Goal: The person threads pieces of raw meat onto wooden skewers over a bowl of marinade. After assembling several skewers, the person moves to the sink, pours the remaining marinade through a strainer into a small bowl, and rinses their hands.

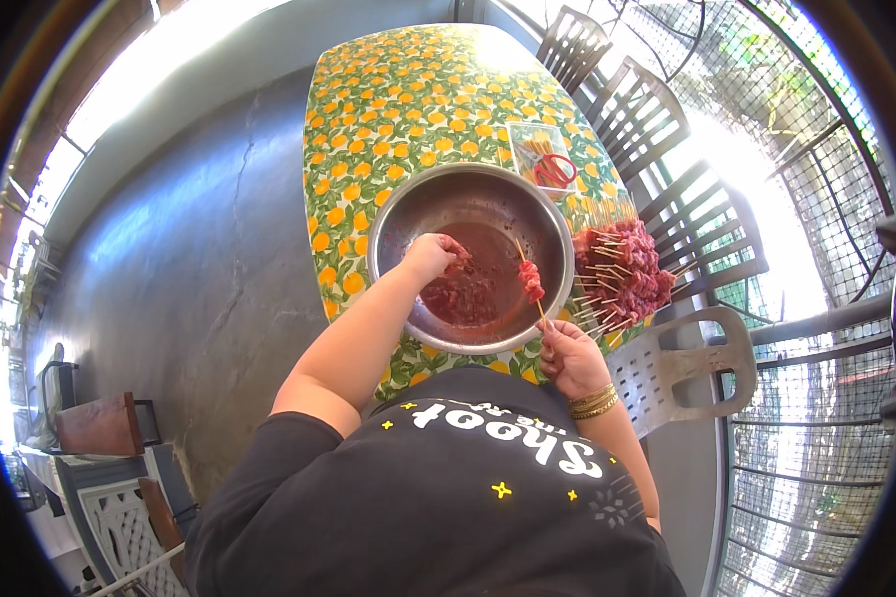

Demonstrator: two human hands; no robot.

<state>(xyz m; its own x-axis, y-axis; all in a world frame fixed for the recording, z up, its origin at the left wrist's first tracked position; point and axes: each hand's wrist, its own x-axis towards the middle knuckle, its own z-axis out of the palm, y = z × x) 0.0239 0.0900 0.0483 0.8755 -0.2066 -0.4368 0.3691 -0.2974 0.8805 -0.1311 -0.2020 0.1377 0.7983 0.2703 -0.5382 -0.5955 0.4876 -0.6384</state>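
Note:
A large stainless-steel bowl [388, 224] stands before me with reddish liquid and small raw meat pieces [463, 298] in its bottom. My left hand [437, 256] reaches into it, fingers bunched and reddened at the meat; whether a piece is between the fingertips cannot be made out. At the bowl's near right rim, my right hand [570, 354] pinches the lower end of a bamboo skewer [540, 310]. Raw meat chunks [530, 280] are threaded on its middle, and its bare tip points up over the bowl. Right of the bowl lies a heap of meat skewers [627, 269].
Beyond the bowl, a clear plastic container [523, 138] holds bamboo sticks and red-handled scissors [555, 171]. An orange-patterned tablecloth [358, 149] covers the table. Wooden slatted chairs [635, 104] and a plastic chair [698, 362] line the right side, near wire mesh.

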